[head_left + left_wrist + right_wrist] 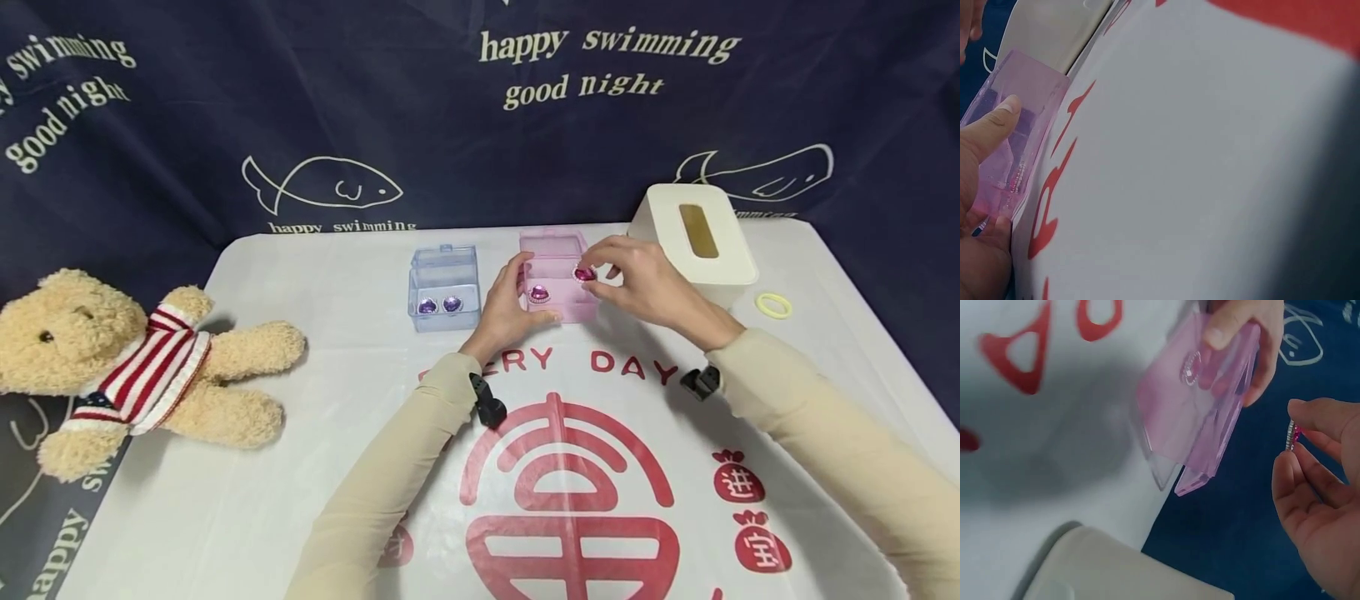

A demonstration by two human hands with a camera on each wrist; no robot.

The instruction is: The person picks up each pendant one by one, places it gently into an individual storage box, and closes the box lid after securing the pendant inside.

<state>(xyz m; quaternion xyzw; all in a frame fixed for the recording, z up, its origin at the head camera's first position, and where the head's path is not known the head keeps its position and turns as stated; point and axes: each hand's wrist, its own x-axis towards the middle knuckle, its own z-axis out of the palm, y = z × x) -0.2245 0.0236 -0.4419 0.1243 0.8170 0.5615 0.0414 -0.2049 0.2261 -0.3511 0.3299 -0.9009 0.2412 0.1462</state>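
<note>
The left hand (pixel 508 310) holds a see-through pink plastic box (pixel 573 313), thumb on the front and fingers round the side. The right hand (pixel 637 282) pinches a shiny pink gem (pixel 584 273) with a bumpy silver edge, up near the box's right side. Another pink gem (pixel 538 293) sits inside. Beside it, a see-through blue box (pixel 444 322) holds two purple gems (pixel 452 304). A smooth white box (pixel 667 218) with round corners, a thin yellow ring (pixel 773 306) and a fluffy bear (pixel 243 350) are on the white worktop (pixel 247 517).

Both arms (pixel 408 454) reach forward, right grip (pixel 637 282) pinching, left grip (pixel 507 307) clasping.
</note>
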